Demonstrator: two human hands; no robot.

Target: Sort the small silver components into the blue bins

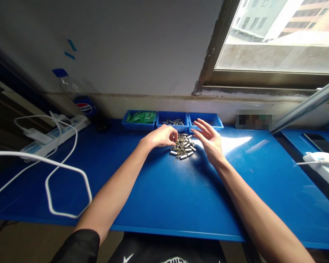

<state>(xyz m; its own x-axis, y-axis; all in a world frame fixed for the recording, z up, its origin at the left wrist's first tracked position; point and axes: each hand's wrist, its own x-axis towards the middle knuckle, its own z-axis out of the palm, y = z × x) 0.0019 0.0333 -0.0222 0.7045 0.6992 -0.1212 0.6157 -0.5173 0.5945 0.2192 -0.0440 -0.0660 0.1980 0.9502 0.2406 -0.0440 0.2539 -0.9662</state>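
Blue bench [164, 197] carries a mixed heap [184, 147] of small metal parts, loose on its surface between the person's two hands, just in front of three blue bins. Thin brass-coloured pieces lie tangled over thicker silvery ones, with several of the silvery ones spread along the near and right edges.

The left hand [163, 136] is at the heap's left side, thumb and fingers curled close together; whether its grip has a piece pinched in it cannot be told. The right hand [210, 141] hangs beside the heap's right side, in front of the right bin [218, 122], its fingers spread apart and nothing visible in its grip.

As for progress, the work looks to be partway. Grey metal pieces lie in the middle bin [171, 128], and a few dark items show in the right bin, too small and partly hidden to identify. The left bin [139, 126] has green material in it. A good many parts are left on the bench, brass-coloured and silvery together, not yet separated.
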